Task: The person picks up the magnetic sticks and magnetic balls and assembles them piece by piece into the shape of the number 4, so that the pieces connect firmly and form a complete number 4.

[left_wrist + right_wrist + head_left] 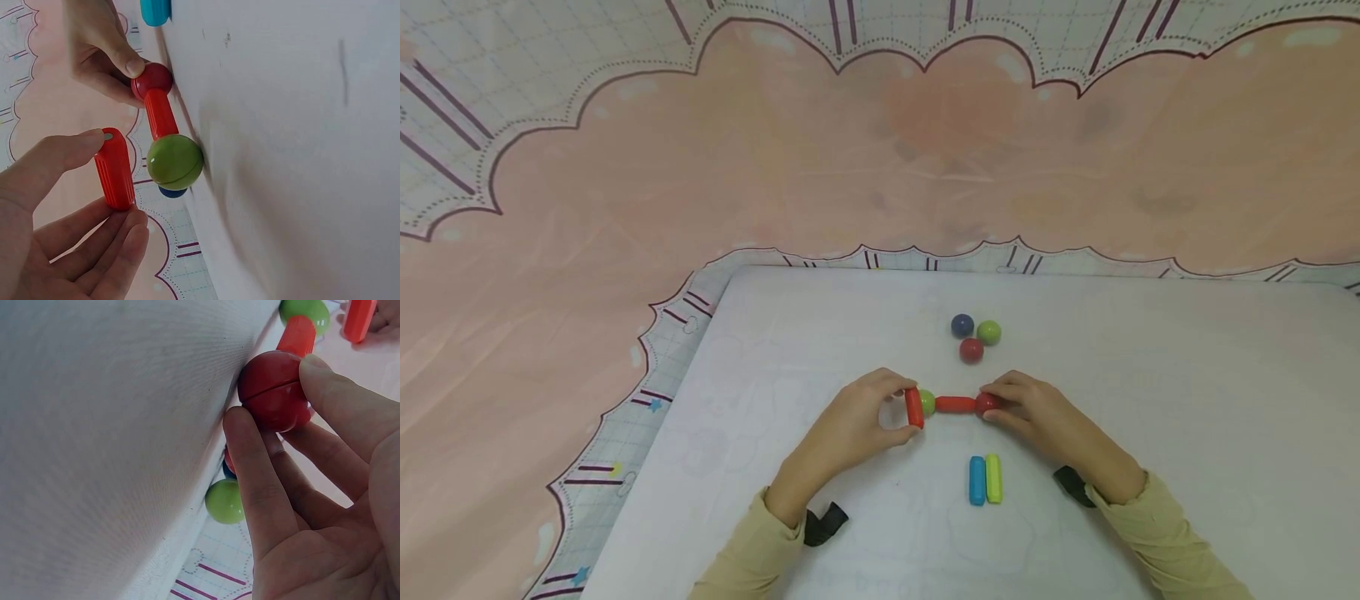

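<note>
My left hand (853,417) pinches a short red magnetic stick (114,169) by its two ends, between thumb and fingertips. A small metal tip shows at one end of it. Close beside that stick is a green ball (175,162), joined to a second red stick (955,405). A red ball (272,390) sits at this stick's other end, making a straight row. My right hand (1037,412) holds the red ball between thumb and fingers. In the left wrist view, a narrow gap separates the held stick from the green ball.
Behind the row, a blue ball (962,326), a green ball (989,332) and a red ball (972,350) lie grouped on the white tabletop (737,333). Nearer the person, a blue stick (977,481) and a yellow-green stick (994,479) lie side by side.
</note>
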A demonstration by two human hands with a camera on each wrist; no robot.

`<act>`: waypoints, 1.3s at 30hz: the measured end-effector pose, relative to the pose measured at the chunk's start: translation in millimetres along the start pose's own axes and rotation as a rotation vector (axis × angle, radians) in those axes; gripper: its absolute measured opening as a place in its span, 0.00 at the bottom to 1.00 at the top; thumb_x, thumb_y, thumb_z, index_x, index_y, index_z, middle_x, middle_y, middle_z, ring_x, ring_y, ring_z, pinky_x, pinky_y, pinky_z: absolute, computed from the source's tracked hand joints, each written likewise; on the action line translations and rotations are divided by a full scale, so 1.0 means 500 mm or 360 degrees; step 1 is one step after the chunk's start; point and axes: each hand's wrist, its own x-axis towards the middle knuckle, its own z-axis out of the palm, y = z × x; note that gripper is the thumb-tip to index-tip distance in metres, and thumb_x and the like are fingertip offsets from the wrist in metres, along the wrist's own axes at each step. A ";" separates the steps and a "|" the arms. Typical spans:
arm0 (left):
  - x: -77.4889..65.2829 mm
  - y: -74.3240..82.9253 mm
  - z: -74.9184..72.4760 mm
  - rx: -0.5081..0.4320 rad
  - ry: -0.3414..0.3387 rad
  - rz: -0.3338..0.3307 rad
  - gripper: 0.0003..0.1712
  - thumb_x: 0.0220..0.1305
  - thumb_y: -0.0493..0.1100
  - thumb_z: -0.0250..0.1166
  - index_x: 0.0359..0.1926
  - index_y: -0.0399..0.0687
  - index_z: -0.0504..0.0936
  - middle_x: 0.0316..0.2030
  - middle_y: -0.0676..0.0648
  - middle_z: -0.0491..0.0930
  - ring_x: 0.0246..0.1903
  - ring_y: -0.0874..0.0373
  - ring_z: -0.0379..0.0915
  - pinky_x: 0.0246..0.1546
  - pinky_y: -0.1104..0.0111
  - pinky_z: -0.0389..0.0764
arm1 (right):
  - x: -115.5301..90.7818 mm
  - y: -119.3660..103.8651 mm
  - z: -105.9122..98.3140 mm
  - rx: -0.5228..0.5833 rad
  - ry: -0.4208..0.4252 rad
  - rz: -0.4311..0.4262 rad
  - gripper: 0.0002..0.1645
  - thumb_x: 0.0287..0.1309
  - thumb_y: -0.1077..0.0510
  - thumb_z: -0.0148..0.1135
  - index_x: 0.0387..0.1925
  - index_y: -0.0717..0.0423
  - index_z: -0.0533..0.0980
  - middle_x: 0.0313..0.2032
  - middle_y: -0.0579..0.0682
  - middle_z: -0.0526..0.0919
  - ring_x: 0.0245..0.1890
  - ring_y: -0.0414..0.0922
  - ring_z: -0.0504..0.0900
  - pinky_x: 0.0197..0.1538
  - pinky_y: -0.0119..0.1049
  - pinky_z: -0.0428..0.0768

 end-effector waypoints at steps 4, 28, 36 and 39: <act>0.005 -0.005 -0.002 0.0019 0.0025 -0.0018 0.29 0.54 0.46 0.77 0.57 0.47 0.81 0.50 0.51 0.81 0.47 0.55 0.78 0.49 0.67 0.82 | 0.000 -0.001 -0.001 -0.0006 0.0000 0.0005 0.21 0.57 0.58 0.71 0.52 0.58 0.82 0.43 0.49 0.82 0.41 0.43 0.79 0.46 0.39 0.85; 0.043 -0.042 -0.014 -0.0082 0.0098 -0.0096 0.30 0.53 0.42 0.77 0.58 0.44 0.80 0.50 0.50 0.81 0.48 0.53 0.78 0.49 0.64 0.81 | 0.001 0.001 0.002 -0.0010 0.0052 -0.0058 0.20 0.57 0.59 0.72 0.51 0.61 0.82 0.42 0.49 0.82 0.39 0.42 0.79 0.44 0.37 0.84; 0.061 -0.052 -0.016 -0.0139 0.0089 -0.0086 0.30 0.54 0.43 0.77 0.58 0.43 0.80 0.50 0.48 0.81 0.48 0.53 0.79 0.52 0.62 0.81 | 0.001 0.002 0.002 -0.0010 0.0071 -0.0088 0.19 0.56 0.59 0.72 0.50 0.60 0.83 0.41 0.48 0.82 0.38 0.41 0.79 0.43 0.36 0.84; 0.068 -0.056 -0.014 -0.0160 0.0080 -0.0071 0.30 0.54 0.42 0.77 0.58 0.42 0.80 0.49 0.48 0.81 0.48 0.53 0.79 0.52 0.62 0.81 | 0.001 0.002 0.001 -0.0004 0.0059 -0.0080 0.19 0.57 0.59 0.71 0.50 0.60 0.83 0.41 0.49 0.82 0.38 0.41 0.79 0.43 0.36 0.84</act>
